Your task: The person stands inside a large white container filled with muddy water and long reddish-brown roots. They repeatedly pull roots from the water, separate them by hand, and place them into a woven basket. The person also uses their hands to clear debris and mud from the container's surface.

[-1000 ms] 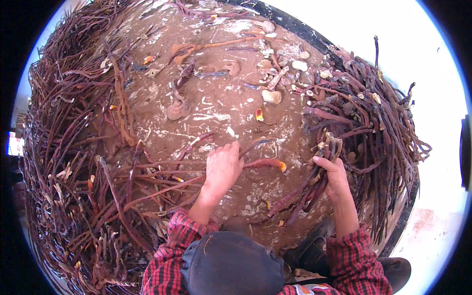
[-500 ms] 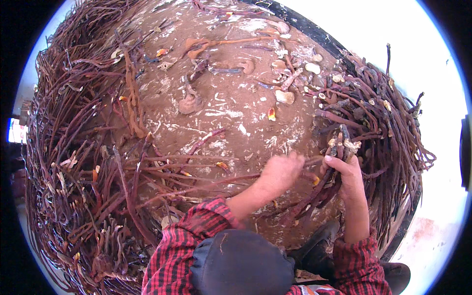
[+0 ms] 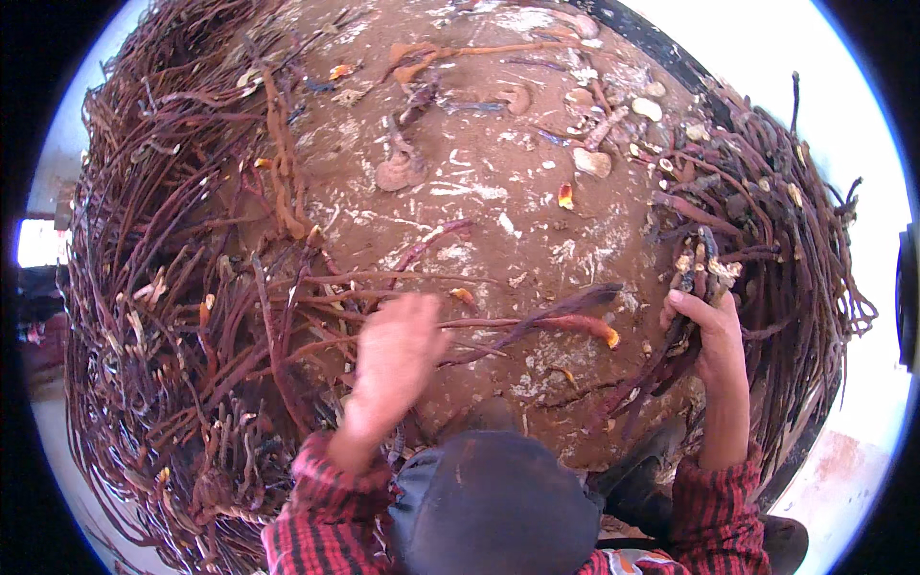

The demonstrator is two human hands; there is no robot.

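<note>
My right hand (image 3: pixel 711 331) grips a small bundle of long, dark reddish-brown stalks (image 3: pixel 707 251) near their pale, knobbly ends, thumb across them. The bundle's thin ends trail down toward my dark shoe. My left hand (image 3: pixel 401 350) is over loose stalks left of the middle; motion blurs its fingers, so I cannot tell whether it holds any. Between my hands lie a dark purplish stalk (image 3: pixel 551 314) and a reddish stalk with a yellow-orange tip (image 3: pixel 596 329), crossing each other on the brown, dusty surface (image 3: pixel 517 383).
A thick heap of similar stalks (image 3: pixel 163 316) covers the left side. Another heap (image 3: pixel 786 230) lies at the right beside a dark edge (image 3: pixel 661 48) and a white area. Pale round pieces (image 3: pixel 591 163) and a stalk with a broad rounded end (image 3: pixel 401 171) are scattered farther off.
My left hand has swung left, away from my right hand, to the loose stalks. The crossing dark and yellow-tipped stalks now show in the middle. My right hand keeps its bundle.
</note>
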